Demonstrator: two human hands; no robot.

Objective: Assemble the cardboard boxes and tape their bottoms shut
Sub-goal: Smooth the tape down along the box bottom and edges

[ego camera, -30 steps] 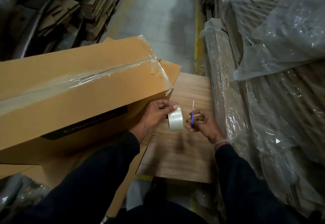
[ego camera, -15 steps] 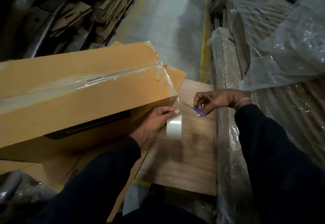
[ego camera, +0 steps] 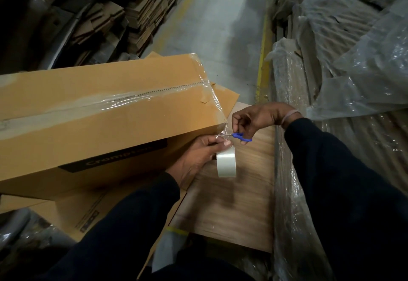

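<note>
Warehouse aisle, dim, with flattened cardboard stacked on the far side of the box (ego camera: pixel 106 113) and plastic-wrapped bundles (ego camera: pixel 331 95) off its near-right end. From my remote seat I see the box lying on its side over flat cardboard, a wood board (ego camera: pixel 234 203) just beside its near-right corner. Clear tape (ego camera: pixel 141 97) already runs along the box's top seam and wraps over that corner.

My left hand (ego camera: pixel 198 154) sits against the corner, thumb and fingers pinching the tape strand where it leaves the box, with the tape roll (ego camera: pixel 226 163) hanging just below it. My right hand (ego camera: pixel 256 119) pinches small blue scissors (ego camera: pixel 240 136), their tips touching the strand right at my left fingertips.

I judge this to be the cut that frees the roll. What worries me: the blades sit so close to my left thumb that a slip could nick it. If the strand goes slack, the tape may fold onto itself or tear raggedly instead of cutting clean. Once cut, the loose tail could lift off the corner unless pressed down.
</note>
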